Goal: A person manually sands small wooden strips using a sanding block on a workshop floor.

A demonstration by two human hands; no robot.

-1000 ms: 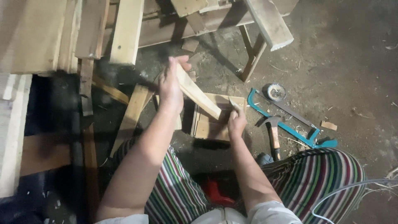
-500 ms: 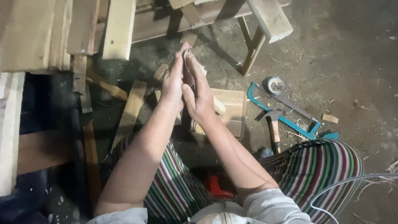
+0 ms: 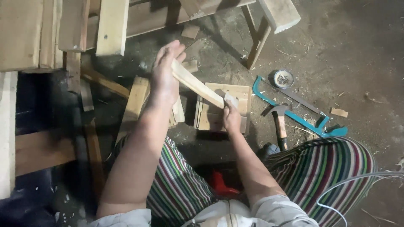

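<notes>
Both hands are clamped on the wood strip [image 3: 198,84]: your left hand [image 3: 165,75] wraps its upper end, your right hand [image 3: 231,115] pinches the lower end over the small slatted panel [image 3: 221,108]. You seem to be sanding or fitting it; keep that grip firm.

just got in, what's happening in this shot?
A person sits on a dirt floor among wood offcuts. The left hand grips the upper end of a pale wooden strip; the right hand holds its lower end over a small slatted wooden panel. A teal hacksaw and a hammer lie at the right.
</notes>
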